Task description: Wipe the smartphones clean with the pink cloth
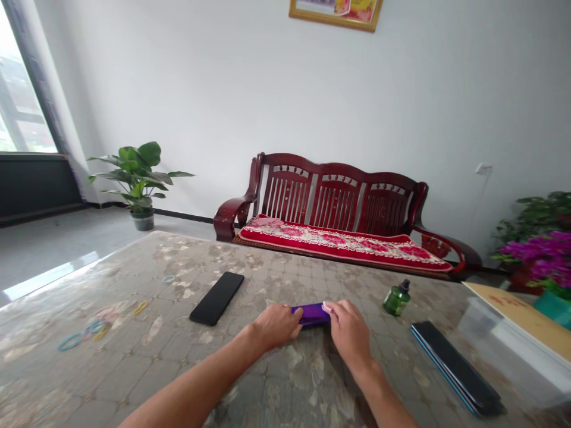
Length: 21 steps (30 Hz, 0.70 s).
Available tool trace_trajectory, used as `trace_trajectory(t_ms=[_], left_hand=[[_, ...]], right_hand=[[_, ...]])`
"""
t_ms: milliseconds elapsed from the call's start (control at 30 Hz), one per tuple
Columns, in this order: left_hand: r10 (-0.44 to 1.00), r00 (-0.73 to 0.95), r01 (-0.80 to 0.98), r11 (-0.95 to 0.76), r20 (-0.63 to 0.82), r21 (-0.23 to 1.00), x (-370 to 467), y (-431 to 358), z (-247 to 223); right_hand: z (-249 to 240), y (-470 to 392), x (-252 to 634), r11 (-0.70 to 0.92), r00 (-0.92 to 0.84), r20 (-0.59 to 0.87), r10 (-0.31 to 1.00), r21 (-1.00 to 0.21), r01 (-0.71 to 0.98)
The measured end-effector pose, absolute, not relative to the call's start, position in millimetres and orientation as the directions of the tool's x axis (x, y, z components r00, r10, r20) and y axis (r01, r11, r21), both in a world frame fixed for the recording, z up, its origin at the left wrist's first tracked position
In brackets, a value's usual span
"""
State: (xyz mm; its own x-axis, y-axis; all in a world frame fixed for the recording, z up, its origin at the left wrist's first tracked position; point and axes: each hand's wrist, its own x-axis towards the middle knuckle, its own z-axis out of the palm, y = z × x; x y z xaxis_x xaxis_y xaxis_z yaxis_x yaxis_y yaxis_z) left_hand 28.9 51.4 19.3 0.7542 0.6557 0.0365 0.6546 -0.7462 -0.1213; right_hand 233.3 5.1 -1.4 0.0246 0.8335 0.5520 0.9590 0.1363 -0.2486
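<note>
A small purple object [312, 314] is held just above the patterned tablecloth [276, 386], between my two hands. My left hand [277, 324] is closed on its left end, thumb on top. At the right end, my right hand [348, 328] grips it with thumb and fingers. The fingers partly cover both ends of the object. To the left of my hands lies a black phone [217, 298], flat on the cloth.
Colored rubber bands [96, 328] lie at the left. On the right are a green bottle [397, 298], a black folded case [457, 367] and a clear plastic box [513, 342]. Beyond the table stand a red wooden bench [336, 196] and a potted plant [143, 220].
</note>
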Motion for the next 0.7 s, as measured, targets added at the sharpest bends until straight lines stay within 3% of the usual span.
trace_trajectory(t_ms=[233, 367, 533, 700], left_hand=[[0.672, 0.739, 0.674, -0.738, 0.051, -0.031, 18, 70, 16], [0.697, 0.714, 0.697, -0.717, 0.067, 0.019, 17, 76, 14], [0.714, 0.697, 0.712, -0.7, 0.066, 0.053, 15, 81, 12], [0.752, 0.65, 0.73, -0.659, 0.111, 0.182, 11, 86, 6]], right_hand=[[1, -2, 204, 0.378, -0.162, 0.693, 0.703, -0.17, 0.91], [-1, 7, 219, 0.34, -0.108, 0.709, 0.697, -0.193, 0.921], [-8, 18, 248, 0.219, 0.147, 0.673, 0.725, -0.427, 0.878], [-9, 20, 253, 0.113, 0.414, 0.468, 0.781, -0.758, 0.643]])
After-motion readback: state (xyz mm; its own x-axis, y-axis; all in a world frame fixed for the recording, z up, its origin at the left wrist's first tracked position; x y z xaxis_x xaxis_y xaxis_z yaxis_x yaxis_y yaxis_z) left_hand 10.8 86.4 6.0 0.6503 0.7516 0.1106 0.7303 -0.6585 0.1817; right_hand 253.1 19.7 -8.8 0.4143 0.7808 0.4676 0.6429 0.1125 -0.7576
